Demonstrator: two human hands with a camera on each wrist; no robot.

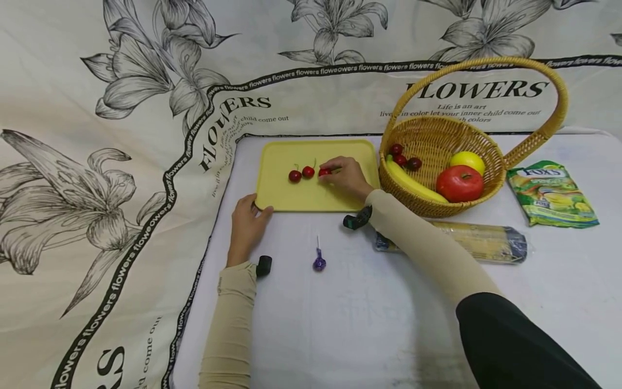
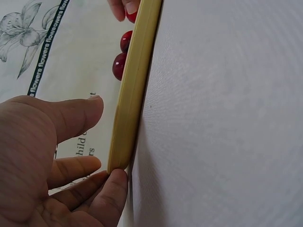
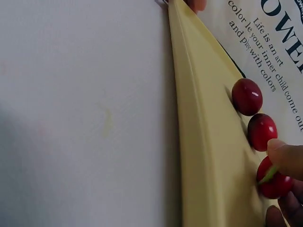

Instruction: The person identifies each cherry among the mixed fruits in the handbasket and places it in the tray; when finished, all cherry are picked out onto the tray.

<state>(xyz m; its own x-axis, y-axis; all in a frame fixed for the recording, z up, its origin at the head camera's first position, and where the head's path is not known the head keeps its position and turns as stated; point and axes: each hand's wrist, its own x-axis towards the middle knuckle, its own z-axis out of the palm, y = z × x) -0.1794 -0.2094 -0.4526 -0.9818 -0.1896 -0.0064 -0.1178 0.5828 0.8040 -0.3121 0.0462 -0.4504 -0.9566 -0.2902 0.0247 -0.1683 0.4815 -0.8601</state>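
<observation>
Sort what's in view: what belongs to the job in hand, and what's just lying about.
Seemingly in the job:
right hand, pinching a cherry
two other cherries
yellow tray under them
left hand, at the tray's corner

Apparently lying about:
lollipop
FOX'S packet
wrapped pack
fruit basket, though its cherries may link it

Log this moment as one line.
right hand: pinches cherry | left hand: at yellow tray corner | two other cherries: on tray | lollipop: on table
</observation>
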